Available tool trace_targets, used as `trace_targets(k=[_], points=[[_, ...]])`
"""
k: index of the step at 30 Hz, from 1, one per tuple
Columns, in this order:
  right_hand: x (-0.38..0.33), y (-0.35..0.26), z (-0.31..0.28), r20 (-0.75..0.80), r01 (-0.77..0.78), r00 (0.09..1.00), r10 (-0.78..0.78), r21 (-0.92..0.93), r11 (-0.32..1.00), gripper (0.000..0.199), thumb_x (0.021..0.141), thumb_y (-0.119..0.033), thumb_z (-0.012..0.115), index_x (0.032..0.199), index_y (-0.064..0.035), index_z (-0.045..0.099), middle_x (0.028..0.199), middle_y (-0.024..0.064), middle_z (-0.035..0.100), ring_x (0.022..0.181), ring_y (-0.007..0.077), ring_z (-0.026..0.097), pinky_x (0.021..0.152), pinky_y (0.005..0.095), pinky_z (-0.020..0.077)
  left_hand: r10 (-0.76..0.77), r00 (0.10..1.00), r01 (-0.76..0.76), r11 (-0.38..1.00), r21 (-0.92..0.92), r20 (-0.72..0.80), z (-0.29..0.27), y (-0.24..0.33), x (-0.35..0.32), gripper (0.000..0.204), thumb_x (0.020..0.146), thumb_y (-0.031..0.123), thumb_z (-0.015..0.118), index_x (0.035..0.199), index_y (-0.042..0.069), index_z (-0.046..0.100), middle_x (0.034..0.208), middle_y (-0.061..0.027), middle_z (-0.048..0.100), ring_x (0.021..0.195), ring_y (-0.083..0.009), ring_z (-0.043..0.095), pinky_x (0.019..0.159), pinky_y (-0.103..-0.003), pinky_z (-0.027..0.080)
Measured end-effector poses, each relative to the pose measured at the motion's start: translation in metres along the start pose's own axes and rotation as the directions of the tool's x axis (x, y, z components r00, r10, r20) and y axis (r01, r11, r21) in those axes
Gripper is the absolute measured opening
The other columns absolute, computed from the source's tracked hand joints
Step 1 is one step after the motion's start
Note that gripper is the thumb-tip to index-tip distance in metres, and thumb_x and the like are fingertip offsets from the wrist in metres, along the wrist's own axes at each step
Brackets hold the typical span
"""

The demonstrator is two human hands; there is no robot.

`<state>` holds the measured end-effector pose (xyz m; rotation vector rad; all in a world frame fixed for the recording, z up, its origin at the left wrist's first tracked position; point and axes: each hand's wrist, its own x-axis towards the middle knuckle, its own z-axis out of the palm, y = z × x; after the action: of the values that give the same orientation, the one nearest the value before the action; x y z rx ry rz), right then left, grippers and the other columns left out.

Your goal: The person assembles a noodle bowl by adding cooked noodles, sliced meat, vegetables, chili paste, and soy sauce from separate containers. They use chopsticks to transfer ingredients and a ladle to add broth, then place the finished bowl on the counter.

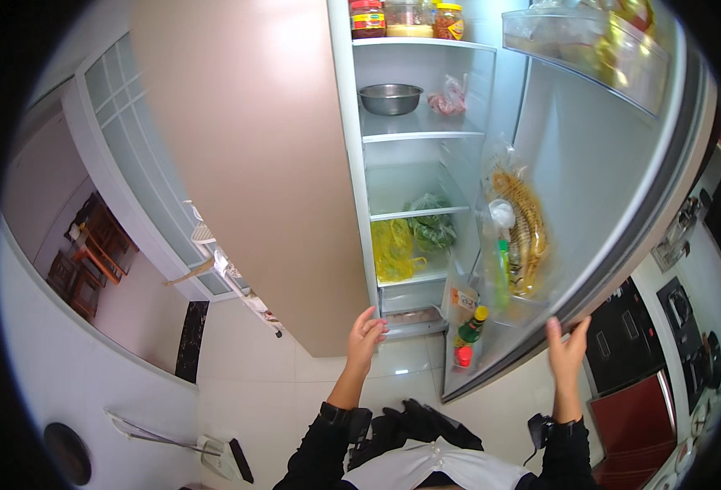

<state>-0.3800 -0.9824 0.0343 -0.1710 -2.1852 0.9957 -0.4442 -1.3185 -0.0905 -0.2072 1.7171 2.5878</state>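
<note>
A refrigerator [366, 171] stands in front of me with its right door [589, 188] swung wide. My right hand [569, 347] is at the door's outer edge, thumb on one side and fingers on the other, gripping it. My left hand [365, 336] is raised beside the lower shelves with its fingers apart and nothing in them. A metal bowl [390, 100] and a small bag of reddish food [448, 100] sit on a middle shelf. Below are a yellow plastic bag [395, 249] and a bag of green vegetables [432, 224].
The door's racks hold bagged dried food [525, 233], a dark green bottle with yellow cap [472, 325] and bagged items higher up. Jars [368, 20] line the top shelf. The closed left door [254, 163] is beige. A dustpan [217, 457] lies on the tiled floor; kitchen cabinets [634, 408] are at right.
</note>
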Motion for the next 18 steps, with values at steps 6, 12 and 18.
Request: trace_targets(k=[6, 12, 18], points=[[0.028, 0.046, -0.025, -0.232, -0.159, 0.957, 0.176, 0.09, 0.983, 0.039, 0.08, -0.022, 0.059, 0.108, -0.0018, 0.041, 0.093, 0.0095, 0.053, 0.087, 0.0164, 0.048, 0.081, 0.0286, 0.0372, -0.013, 0.995, 0.01, 0.999, 0.041, 0.095, -0.009, 0.014, 0.028, 0.046, 0.082, 0.011, 0.052, 0.124, 0.004, 0.037, 0.097, -0.0091, 0.056, 0.083, -0.0134, 0.054, 0.07, -0.023, 0.043], [0.029, -0.042, 0.013, -0.64, 0.087, 0.737, -0.217, -0.228, 0.97, 0.055, 0.078, -0.013, 0.057, 0.123, 0.0025, 0.029, 0.125, 0.0156, 0.033, 0.114, 0.0244, 0.035, 0.098, 0.0357, 0.0245, -0.001, 0.99, -0.012, 0.996, 0.094, 0.14, -0.042, 0.051, 0.052, 0.042, 0.082, 0.008, 0.052, 0.122, 0.006, 0.041, 0.092, -0.0068, 0.057, 0.078, -0.0111, 0.055, 0.068, -0.022, 0.045], [0.102, -0.164, 0.144, -0.465, 0.428, 0.846, -0.26, 0.303, 0.851, 0.06, 0.073, -0.007, 0.061, 0.125, -0.0005, 0.031, 0.125, 0.0131, 0.035, 0.116, 0.0233, 0.035, 0.095, 0.036, 0.0307, 0.108, 0.984, -0.115, 0.993, 0.036, 0.142, -0.07, 0.09, 0.065, 0.041, 0.082, 0.005, 0.05, 0.122, 0.005, 0.04, 0.092, -0.0067, 0.057, 0.078, -0.0117, 0.055, 0.069, -0.023, 0.044]])
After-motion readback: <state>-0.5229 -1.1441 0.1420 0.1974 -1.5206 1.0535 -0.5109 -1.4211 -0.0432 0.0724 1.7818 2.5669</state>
